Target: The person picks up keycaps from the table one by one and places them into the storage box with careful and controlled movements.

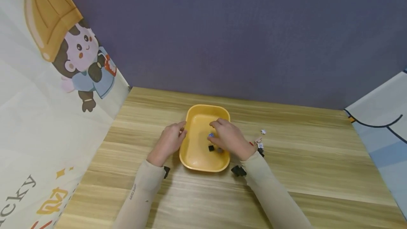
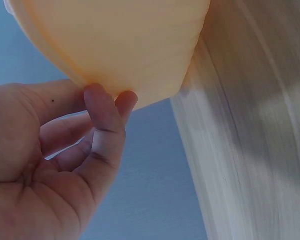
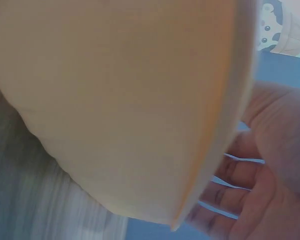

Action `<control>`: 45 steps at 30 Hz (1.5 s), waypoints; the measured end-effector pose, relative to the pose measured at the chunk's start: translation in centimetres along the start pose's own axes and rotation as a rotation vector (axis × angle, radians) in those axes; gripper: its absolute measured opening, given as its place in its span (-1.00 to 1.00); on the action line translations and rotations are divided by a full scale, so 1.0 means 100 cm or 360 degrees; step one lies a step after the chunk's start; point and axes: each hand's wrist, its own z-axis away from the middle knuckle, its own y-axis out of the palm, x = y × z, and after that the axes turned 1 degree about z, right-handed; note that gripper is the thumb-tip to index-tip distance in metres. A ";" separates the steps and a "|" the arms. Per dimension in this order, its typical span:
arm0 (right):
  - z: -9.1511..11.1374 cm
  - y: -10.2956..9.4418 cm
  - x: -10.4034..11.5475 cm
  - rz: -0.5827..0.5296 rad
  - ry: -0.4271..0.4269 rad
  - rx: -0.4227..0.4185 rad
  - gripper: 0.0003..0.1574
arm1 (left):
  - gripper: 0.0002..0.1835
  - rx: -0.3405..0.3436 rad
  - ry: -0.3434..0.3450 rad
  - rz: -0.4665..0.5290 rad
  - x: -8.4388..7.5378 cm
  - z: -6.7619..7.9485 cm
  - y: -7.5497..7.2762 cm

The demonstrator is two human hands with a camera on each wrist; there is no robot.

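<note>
A yellow plastic tray (image 1: 203, 167) with rounded corners rests on the table. My left hand (image 1: 170, 139) pinches its left rim; in the left wrist view the thumb and fingertips meet at the edge of the tray wall (image 2: 129, 45). Over the tray's right side hangs my right hand (image 1: 230, 137), thumb and fingers spread apart. A small blue piece (image 1: 211, 135) shows in the gap between them. Near the thumb lie a black piece (image 1: 211, 148) and a greyish piece (image 1: 219, 150) on the tray floor. The tray wall (image 3: 114, 110) hides the right fingertips in the right wrist view.
Right of the tray lie small loose pieces, among them a white one (image 1: 263, 131) and a white-and-blue one (image 1: 260, 145). Black pieces (image 1: 238, 171) sit by the right sleeve, another black piece (image 1: 166, 171) by the left sleeve. A dark wall (image 1: 235, 45) stands behind the table.
</note>
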 end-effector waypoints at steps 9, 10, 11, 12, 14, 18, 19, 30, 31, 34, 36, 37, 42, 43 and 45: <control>0.024 -0.017 -0.013 -0.0119 0.0023 -0.0149 -0.45 | -0.59 0.0010 -0.0011 0.0013 0.000 0.000 0.001; 0.027 -0.019 -0.016 -0.0107 0.0034 -0.0163 -0.44 | -0.59 0.0011 -0.0013 0.0018 0.000 0.000 0.001; 0.030 -0.021 -0.019 -0.0095 0.0039 -0.0171 -0.44 | -0.59 0.0013 -0.0015 0.0021 0.000 0.001 0.001; 0.033 -0.023 -0.022 -0.0082 0.0051 -0.0179 -0.44 | -0.59 0.0013 -0.0017 0.0022 0.000 0.001 0.001; 0.040 -0.026 -0.029 -0.0072 0.0082 -0.0190 -0.42 | -0.58 0.0013 -0.0019 0.0030 0.000 0.000 0.001; 0.054 -0.030 -0.043 -0.0067 0.0146 -0.0201 -0.41 | -0.58 0.0010 -0.0026 0.0029 0.000 0.001 0.001; 0.058 -0.030 -0.047 -0.0061 0.0155 -0.0208 -0.41 | -0.58 0.0011 -0.0030 0.0028 0.000 0.001 0.001; 0.091 -0.033 -0.073 -0.0011 0.0190 -0.0193 -0.44 | -0.59 0.0007 -0.0034 0.0020 0.000 0.000 0.000; 0.094 -0.031 -0.074 0.0012 0.0192 -0.0197 -0.44 | -0.59 0.0004 -0.0029 0.0017 0.000 0.000 0.000; 0.104 -0.026 -0.079 0.0072 0.0181 -0.0235 -0.49 | -0.59 0.0002 -0.0020 0.0011 0.000 0.000 0.001; 0.111 -0.022 -0.083 0.0097 0.0185 -0.0251 -0.53 | -0.60 0.0000 -0.0016 0.0005 -0.001 0.000 0.001; 0.115 -0.020 -0.084 0.0102 0.0192 -0.0256 -0.55 | -0.59 0.0001 -0.0016 0.0006 -0.001 0.000 0.001; 0.133 -0.014 -0.091 0.0075 0.0283 -0.0186 -0.59 | -0.58 0.0008 -0.0041 0.0030 -0.003 0.000 0.000; 0.136 -0.013 -0.093 0.0075 0.0299 -0.0175 -0.60 | -0.58 0.0008 -0.0043 0.0032 -0.003 0.000 0.000; 0.140 -0.011 -0.094 0.0072 0.0320 -0.0152 -0.61 | -0.58 0.0003 -0.0039 0.0026 -0.003 0.000 0.000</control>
